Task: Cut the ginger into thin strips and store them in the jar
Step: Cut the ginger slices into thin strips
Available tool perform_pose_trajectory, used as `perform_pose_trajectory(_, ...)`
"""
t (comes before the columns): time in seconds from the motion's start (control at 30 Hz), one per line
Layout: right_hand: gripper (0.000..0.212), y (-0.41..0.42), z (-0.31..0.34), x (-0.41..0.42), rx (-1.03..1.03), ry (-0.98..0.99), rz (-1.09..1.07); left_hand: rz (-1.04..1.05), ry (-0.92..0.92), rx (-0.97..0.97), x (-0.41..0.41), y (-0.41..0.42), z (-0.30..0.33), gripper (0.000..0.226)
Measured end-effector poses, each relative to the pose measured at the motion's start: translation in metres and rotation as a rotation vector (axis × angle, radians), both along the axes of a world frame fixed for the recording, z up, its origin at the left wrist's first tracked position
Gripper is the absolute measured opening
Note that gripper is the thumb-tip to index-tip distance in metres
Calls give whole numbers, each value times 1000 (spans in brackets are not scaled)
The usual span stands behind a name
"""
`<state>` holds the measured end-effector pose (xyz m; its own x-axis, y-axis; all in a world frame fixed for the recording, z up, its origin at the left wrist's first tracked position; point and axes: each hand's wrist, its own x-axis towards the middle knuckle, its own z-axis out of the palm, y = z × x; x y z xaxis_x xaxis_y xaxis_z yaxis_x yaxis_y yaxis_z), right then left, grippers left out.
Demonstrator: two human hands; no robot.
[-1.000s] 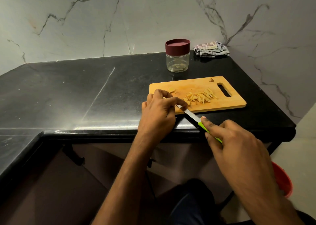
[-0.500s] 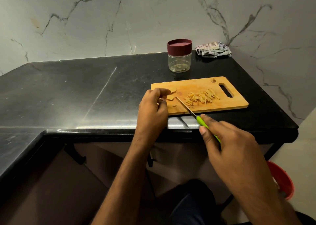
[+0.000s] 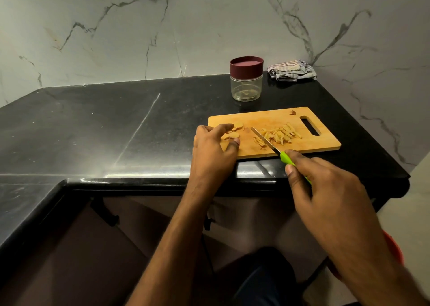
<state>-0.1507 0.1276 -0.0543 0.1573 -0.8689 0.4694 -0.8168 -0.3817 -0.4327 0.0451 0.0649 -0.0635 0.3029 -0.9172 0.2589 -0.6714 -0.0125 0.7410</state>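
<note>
A: Slicing is the step in hand, I'd say. The right hand [image 3: 325, 189] grips the green-handled knife [image 3: 277, 150], blade beside the ginger strips [image 3: 280, 135] on the cutting board [image 3: 267, 119].

B: And the left hand [image 3: 213, 152]?

A: Loosely curled, fingertips at the uncut ginger slices [image 3: 233, 134]; whether it pinches one, I cannot tell. Next: steady a slice, cut. The jar [image 3: 246, 82] stands lidded behind the board.

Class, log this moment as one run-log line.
left hand: touching ginger slices | right hand: gripping green-handled knife | maroon-lidded clear jar: closed
</note>
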Motion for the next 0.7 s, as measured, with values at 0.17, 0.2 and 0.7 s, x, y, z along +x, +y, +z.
perform_pose_trajectory(0.17,51,4,-1,3,3,4,14,33,-68,44,-3,-5,2,40)
perform_pose_trajectory(0.2,51,4,-1,3,4,0,20,38,-63,39,-3,-6,1,38)
perform_pose_trajectory(0.7,46,9,1,-6,42,4,15,-24,-280,-44,-10,3,-2,29)
